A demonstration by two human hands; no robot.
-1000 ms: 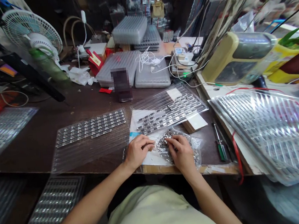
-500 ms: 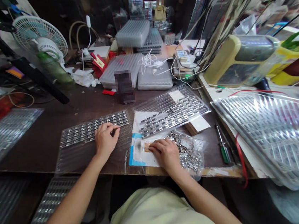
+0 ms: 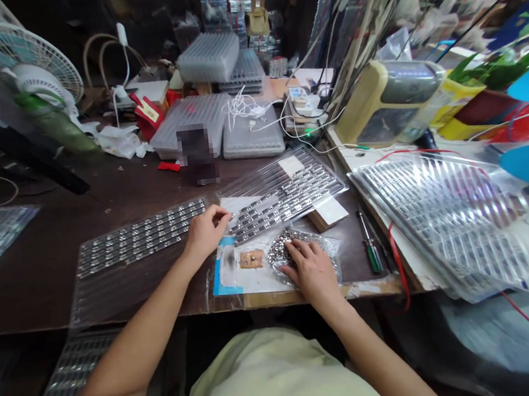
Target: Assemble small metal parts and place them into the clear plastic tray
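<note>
A clear plastic bag of small silver metal parts [image 3: 298,252] lies on a white paper sheet [image 3: 228,277] at the front edge of a dark table [image 3: 33,298], seen from the head camera. The right hand [image 3: 313,273] rests on the bag with its fingers [image 3: 295,248] slightly apart and curled over the parts; whether they grip any cannot be told. The left hand [image 3: 206,234] sits just left of the bag, between two clear trays of metal strips. Its fingers [image 3: 219,213] are loosely together, close to the lower edge of the right tray [image 3: 287,190], and anything between them is too small to tell. The left tray [image 3: 136,238] lies beside that wrist. A small brown pad [image 3: 251,259] lies on the sheet, and a green-handled screwdriver [image 3: 372,253] lies on the table right of the bag.
</note>
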